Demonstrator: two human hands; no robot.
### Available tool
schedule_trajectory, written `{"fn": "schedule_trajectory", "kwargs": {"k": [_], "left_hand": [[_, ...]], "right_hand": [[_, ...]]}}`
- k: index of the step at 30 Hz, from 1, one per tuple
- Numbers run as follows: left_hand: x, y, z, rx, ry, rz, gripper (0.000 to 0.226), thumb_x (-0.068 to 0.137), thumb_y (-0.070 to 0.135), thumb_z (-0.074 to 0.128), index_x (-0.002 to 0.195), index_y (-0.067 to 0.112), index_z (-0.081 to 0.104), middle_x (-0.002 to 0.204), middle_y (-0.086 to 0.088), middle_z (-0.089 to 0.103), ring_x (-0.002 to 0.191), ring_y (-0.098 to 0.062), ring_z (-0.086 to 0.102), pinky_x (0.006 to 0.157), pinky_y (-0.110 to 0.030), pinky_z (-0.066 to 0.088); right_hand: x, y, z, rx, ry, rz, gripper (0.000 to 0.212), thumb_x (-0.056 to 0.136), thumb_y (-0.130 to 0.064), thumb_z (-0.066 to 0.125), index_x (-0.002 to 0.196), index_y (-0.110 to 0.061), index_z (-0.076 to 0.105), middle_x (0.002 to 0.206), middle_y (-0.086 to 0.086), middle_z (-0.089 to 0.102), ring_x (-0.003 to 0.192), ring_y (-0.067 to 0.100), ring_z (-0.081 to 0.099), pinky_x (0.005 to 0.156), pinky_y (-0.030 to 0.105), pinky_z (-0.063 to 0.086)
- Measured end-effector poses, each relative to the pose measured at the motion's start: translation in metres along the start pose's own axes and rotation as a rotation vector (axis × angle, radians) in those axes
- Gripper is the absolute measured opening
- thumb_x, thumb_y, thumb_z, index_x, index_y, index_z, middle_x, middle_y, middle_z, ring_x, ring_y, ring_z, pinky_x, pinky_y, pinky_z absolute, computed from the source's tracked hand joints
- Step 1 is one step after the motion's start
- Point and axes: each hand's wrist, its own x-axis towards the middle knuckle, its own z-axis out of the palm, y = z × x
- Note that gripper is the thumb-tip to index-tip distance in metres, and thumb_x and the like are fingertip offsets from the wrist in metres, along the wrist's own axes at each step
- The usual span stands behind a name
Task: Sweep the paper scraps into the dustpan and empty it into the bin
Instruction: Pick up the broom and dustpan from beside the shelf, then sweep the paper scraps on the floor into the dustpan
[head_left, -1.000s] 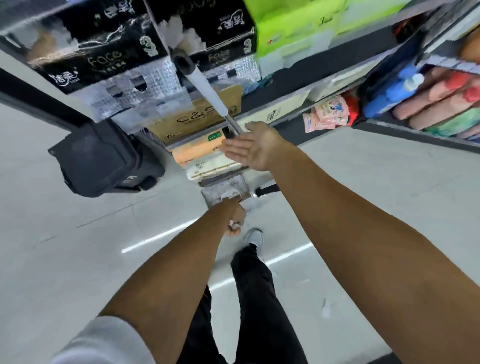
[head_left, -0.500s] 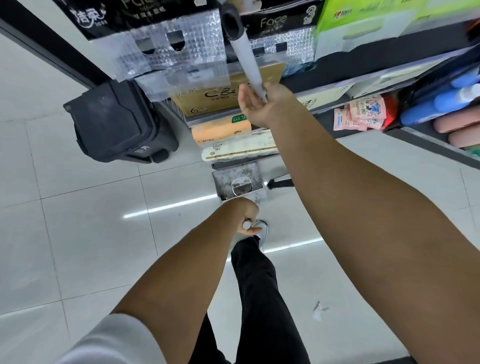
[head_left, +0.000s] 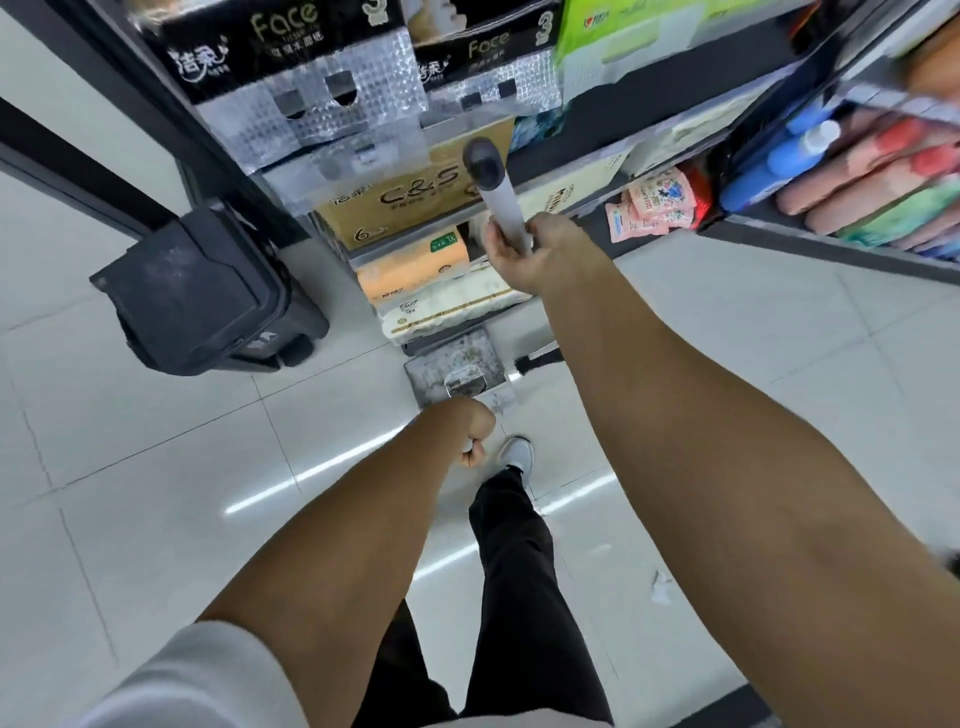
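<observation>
The right hand (head_left: 540, 254) has its fingers curled round the pale broom handle (head_left: 498, 202), closed on it just below the dark end cap, the thumb lying along the shaft at about 9 o'clock of the grip. The left hand (head_left: 470, 431) is a tight fist on what looks like the upright handle of the dustpan (head_left: 457, 374), though the handle itself is mostly hidden by the knuckles. The pan sits flat on the floor (head_left: 156, 493) at 12 o'clock from that fist, its tray grubby and showing no clear scraps, hard against the bottom shelf (head_left: 597, 182) of tissue packs. The black bin (head_left: 208, 296) stands at 10 o'clock from the pan, lid down as far as I can tell. One paper scrap (head_left: 661, 590) lies well apart, at about 5 o'clock from the pan, beyond the dark trouser leg (head_left: 519, 571); no other scraps show. To do this step well, I judge the grip on the broom should slide a little lower for control, the pan be carried round toward the scrap rather than the scrap chased the whole way, and the pan's lip be pressed to the tile so light paper does not slip under. The broom head is hidden behind the right forearm, so its position cannot be told.
</observation>
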Motion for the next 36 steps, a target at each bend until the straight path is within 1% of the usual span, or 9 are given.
{"fn": "schedule_trajectory", "kwargs": {"k": [3,5,7,10,15,19,24,30,36], "left_hand": [[-0.024,-0.02,-0.004,0.268,-0.007,0.088,0.027,0.092,0.002,0.029,0.076,0.012,0.048,0.057,-0.004,0.031,0.051,-0.015,0.022,0.036,-0.01,0.02],[-0.042,-0.036,-0.004,0.387,-0.024,0.187,0.039,0.093,-0.003,0.026,0.105,0.02,0.055,0.065,-0.003,0.029,0.053,-0.015,0.021,0.033,-0.009,0.022],[-0.055,-0.055,-0.005,0.522,-0.02,0.249,0.055,0.094,-0.005,0.024,0.138,0.017,0.049,0.069,-0.004,0.034,0.052,-0.015,0.023,0.031,-0.011,0.023],[-0.066,-0.088,-0.004,0.696,0.034,0.29,0.057,0.093,-0.008,0.019,0.133,0.023,0.045,0.073,-0.002,0.036,0.052,-0.014,0.026,0.033,-0.01,0.025],[-0.07,-0.145,0.01,0.907,0.059,0.33,0.035,0.091,-0.008,0.018,0.082,0.01,0.046,0.075,-0.006,0.036,0.053,-0.015,0.024,0.034,-0.004,0.025],[-0.067,-0.176,0.029,1.068,0.147,0.319,0.037,0.091,-0.005,0.018,0.101,0.013,0.049,0.109,-0.004,0.052,0.053,-0.016,0.026,0.032,-0.006,0.024],[-0.061,-0.217,0.05,1.211,0.231,0.386,0.048,0.092,-0.004,0.021,0.124,0.022,0.045,0.088,-0.009,0.045,0.069,-0.018,0.044,0.035,-0.006,0.029],[-0.066,-0.277,0.074,1.372,0.291,0.405,0.052,0.093,-0.007,0.022,0.139,0.0,0.044,0.077,-0.004,0.058,0.048,-0.012,0.023,0.045,-0.018,0.018],[-0.05,-0.349,0.113,1.402,0.329,0.343,0.019,0.095,0.01,0.035,0.108,0.002,0.048,0.063,-0.007,0.038,0.048,-0.014,0.024,0.044,-0.017,0.017]], "right_hand": [[-0.04,0.008,-0.041,0.083,0.08,-0.053,0.017,0.097,-0.009,0.052,0.107,0.004,0.056,0.115,0.02,0.06,0.107,0.032,0.062,0.073,0.034,0.06],[-0.072,0.014,-0.079,0.146,0.144,-0.136,0.013,0.095,-0.007,0.055,0.09,0.005,0.055,0.096,0.018,0.061,0.077,0.028,0.064,0.041,0.029,0.055],[-0.108,0.021,-0.123,0.191,0.156,-0.198,0.022,0.096,-0.005,0.049,0.075,0.001,0.048,0.078,0.013,0.052,0.054,0.022,0.056,0.031,0.023,0.046],[-0.164,0.039,-0.187,0.265,0.183,-0.255,0.021,0.094,-0.002,0.045,0.074,0.001,0.047,0.072,0.014,0.051,0.059,0.021,0.049,0.031,0.021,0.045],[-0.26,0.08,-0.286,0.25,0.14,-0.423,0.031,0.101,-0.006,0.036,0.071,-0.009,0.042,0.047,0.003,0.047,0.035,0.007,0.046,0.042,0.014,0.041],[-0.311,0.125,-0.353,-0.186,0.416,-0.563,0.02,0.096,-0.01,0.053,0.077,-0.009,0.052,0.044,-0.005,0.054,0.035,-0.001,0.047,0.04,0.008,0.04],[-0.327,0.17,-0.439,-0.617,0.717,-0.43,0.017,0.093,-0.01,0.048,0.1,0.004,0.055,0.078,0.018,0.065,0.037,0.015,0.061,0.038,0.021,0.047],[-0.317,0.232,-0.551,-0.367,0.717,-0.304,0.026,0.099,-0.028,0.041,0.098,-0.003,0.047,0.076,0.014,0.05,0.051,0.023,0.051,0.049,0.028,0.045],[-0.326,0.253,-0.636,-0.424,0.841,-0.336,0.024,0.102,-0.024,0.036,0.086,-0.008,0.045,0.073,0.014,0.051,0.052,0.022,0.049,0.04,0.02,0.038]]}}
